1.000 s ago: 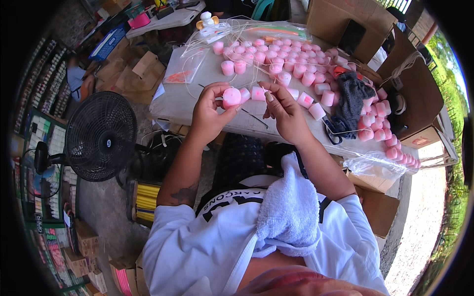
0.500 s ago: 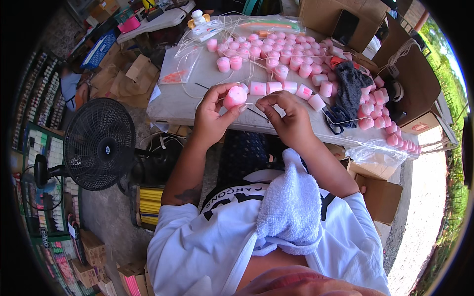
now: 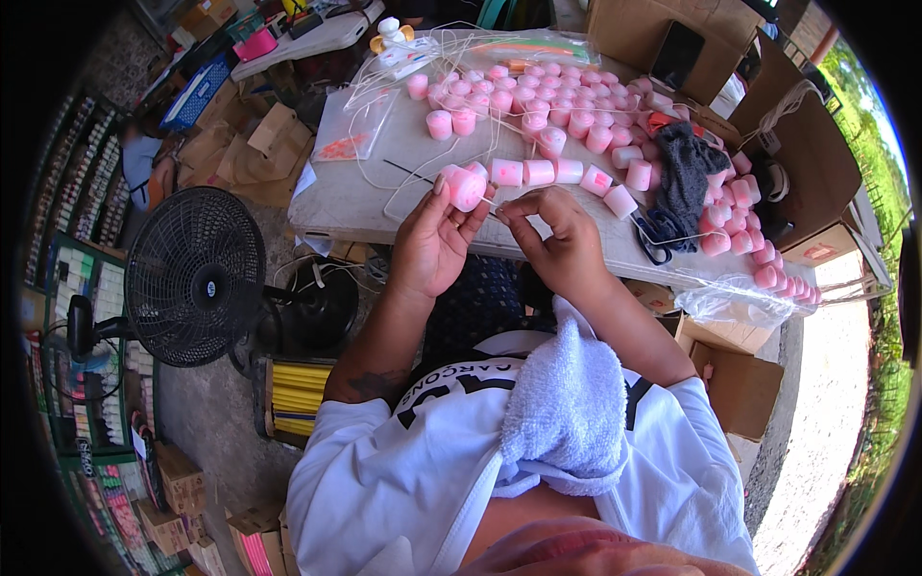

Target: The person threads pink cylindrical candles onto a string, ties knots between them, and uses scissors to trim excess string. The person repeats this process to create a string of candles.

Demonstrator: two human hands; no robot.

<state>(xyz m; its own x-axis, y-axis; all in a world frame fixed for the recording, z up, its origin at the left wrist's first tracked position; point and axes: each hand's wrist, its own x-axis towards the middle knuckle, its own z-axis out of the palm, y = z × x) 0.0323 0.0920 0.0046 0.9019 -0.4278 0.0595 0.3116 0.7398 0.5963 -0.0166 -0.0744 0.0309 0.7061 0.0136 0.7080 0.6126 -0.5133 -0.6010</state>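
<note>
A short pink-and-white cylinder (image 3: 467, 191) rests in the fingers of my left hand (image 3: 432, 245), tilted with its round end toward me. From it a thin white cord runs right, to where my right hand (image 3: 554, 230) pinches it between thumb and fingertips. Both hands are above the near edge of the table. Just beyond them lies a curved row of similar pink cylinders (image 3: 540, 172), strung end to end. A thin dark rod (image 3: 408, 171) lies partly hidden behind my left hand.
Many more pink cylinders (image 3: 552, 106) crowd the table (image 3: 346, 206), with loose white cord among them. A dark grey cloth (image 3: 687, 168) and an open cardboard box (image 3: 812, 144) are at the right. A black fan (image 3: 195, 278) stands at the left.
My left hand has turned palm-up and shifted slightly right, tilting the cylinder. My right hand has stayed nearly in place, its fingers lowered slightly.
</note>
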